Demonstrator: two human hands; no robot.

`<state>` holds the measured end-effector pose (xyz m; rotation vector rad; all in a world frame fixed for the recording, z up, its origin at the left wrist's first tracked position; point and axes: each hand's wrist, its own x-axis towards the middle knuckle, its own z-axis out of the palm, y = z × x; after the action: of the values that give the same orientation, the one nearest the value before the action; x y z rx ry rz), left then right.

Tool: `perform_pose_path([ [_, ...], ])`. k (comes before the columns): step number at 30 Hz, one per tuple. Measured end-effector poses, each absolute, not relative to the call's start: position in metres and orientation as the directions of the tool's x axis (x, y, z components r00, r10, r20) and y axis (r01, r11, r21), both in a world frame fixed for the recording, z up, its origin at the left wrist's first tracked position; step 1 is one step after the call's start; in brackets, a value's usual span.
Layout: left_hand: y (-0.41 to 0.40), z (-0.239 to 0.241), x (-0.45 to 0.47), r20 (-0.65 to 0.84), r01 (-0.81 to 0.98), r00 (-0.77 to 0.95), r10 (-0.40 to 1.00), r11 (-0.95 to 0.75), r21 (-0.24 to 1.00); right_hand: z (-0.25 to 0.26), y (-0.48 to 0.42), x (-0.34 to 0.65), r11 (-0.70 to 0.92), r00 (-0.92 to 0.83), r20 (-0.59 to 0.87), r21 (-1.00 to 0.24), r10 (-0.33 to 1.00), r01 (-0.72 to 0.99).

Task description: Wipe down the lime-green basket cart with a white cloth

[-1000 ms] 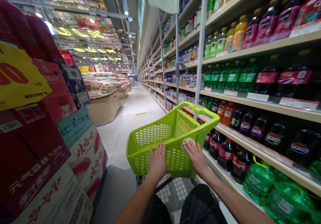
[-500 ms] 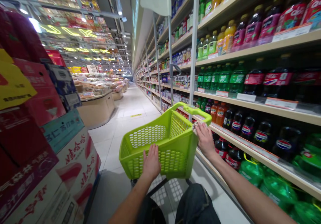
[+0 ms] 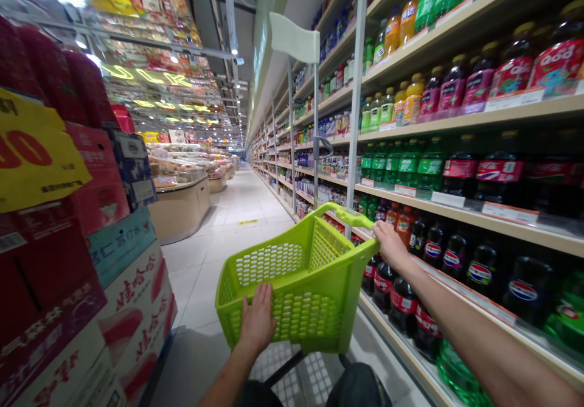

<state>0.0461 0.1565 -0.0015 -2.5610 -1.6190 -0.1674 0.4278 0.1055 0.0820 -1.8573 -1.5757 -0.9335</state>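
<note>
Left hand (image 3: 258, 322) open, palm flat on the near wall of the green cart basket (image 3: 292, 273); right hand (image 3: 389, 241) curled over the basket's upper right rim corner, by the handle; basket sits between and ahead of both hands. Soda bottles (image 3: 433, 246) just right of the right hand; stacked cartons (image 3: 128, 285) well left of the left hand. Risk: an uneven push likely swings the basket into the bottles; the flat palm may slip.

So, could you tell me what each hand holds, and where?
Left hand rests on the near rim of the green cart; right hand grips its right corner.
</note>
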Motion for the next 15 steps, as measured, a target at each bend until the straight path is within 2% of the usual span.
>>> perform_pose_path([
  [5,0.158,0.002,0.04,0.134,0.892,0.451,0.882,-0.451,-0.036,0.048,0.115,0.389,0.116,-0.283,0.635,0.292,0.719,0.949],
  [7,0.157,0.003,0.039,0.129,0.895,0.446,0.886,-0.446,-0.034,0.052,0.109,0.401,0.049,-0.226,0.656,0.277,0.72,0.96],
  [9,0.156,0.003,0.039,0.127,0.896,0.444,0.887,-0.444,-0.025,0.062,0.102,0.421,-0.129,-0.052,0.732,0.189,0.68,0.973],
  [11,0.154,0.003,0.04,0.125,0.897,0.441,0.889,-0.443,-0.014,0.068,0.099,0.432,-0.228,0.052,0.777,0.119,0.627,0.966],
  [13,0.153,0.004,0.041,0.116,0.899,0.435,0.893,-0.437,-0.006,0.06,0.102,0.42,-0.167,0.0,0.775,0.136,0.632,0.976],
  [15,0.152,0.005,0.041,0.105,0.899,0.435,0.894,-0.437,-0.002,0.043,0.109,0.392,0.006,-0.161,0.726,0.211,0.668,0.977],
])
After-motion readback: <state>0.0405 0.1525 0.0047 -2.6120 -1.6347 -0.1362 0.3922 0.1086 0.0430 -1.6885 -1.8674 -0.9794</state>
